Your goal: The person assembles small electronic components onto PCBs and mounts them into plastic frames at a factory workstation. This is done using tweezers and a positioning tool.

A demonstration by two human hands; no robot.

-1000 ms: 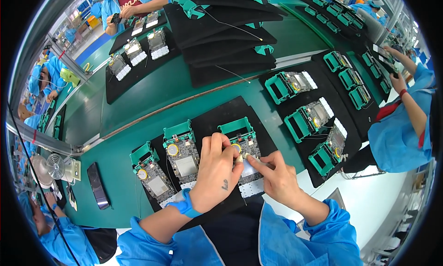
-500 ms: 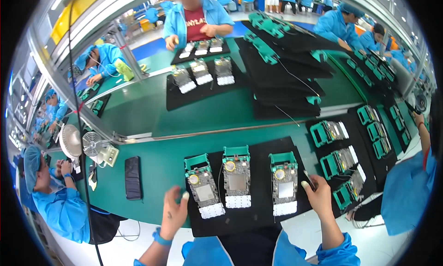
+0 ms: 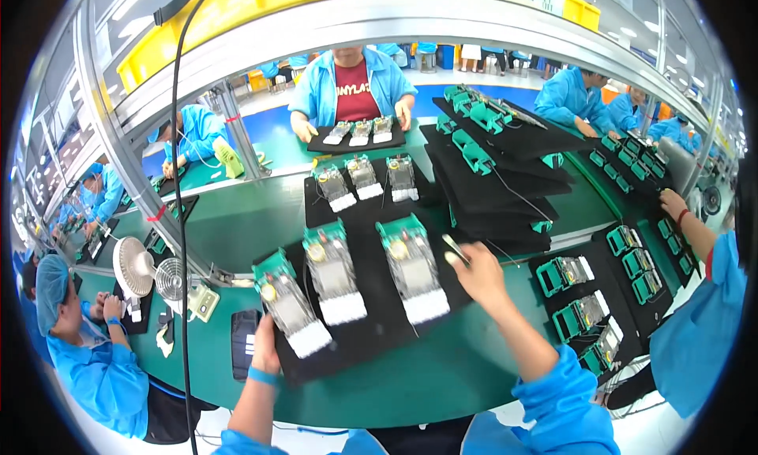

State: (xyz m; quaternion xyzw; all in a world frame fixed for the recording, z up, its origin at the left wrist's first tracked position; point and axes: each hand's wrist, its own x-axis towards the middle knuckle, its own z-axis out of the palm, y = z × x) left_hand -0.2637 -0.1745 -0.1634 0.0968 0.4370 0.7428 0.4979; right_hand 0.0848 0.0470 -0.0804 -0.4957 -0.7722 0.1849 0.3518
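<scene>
A black mat [image 3: 371,340] is tilted in front of me, its far edge reaching towards another loaded mat. On it lie three electronic modules, each a grey circuit board with a green plastic frame and a white end: a left module [image 3: 289,301], a middle module [image 3: 333,269] and a right module [image 3: 414,269]. My left hand [image 3: 267,348] is closed on the mat's near left edge, fingers partly hidden. My right hand [image 3: 479,275] is at the mat's right edge, closed around a slender tool [image 3: 455,248]; whether it also grips the mat is hard to tell.
Beyond lies a mat with three more modules [image 3: 361,176]; a person [image 3: 351,92] behind it holds a similar mat. Stacked black mats [image 3: 489,179] with green frames stand far right. More modules [image 3: 580,317] lie right. Left are a black pouch [image 3: 245,344], fans [image 3: 133,267] and a metal post [image 3: 118,139].
My hands have moved onto the mat's edges, and the mat with its three modules has shifted away and left, turning slightly. The person opposite now grips their mat at both sides.
</scene>
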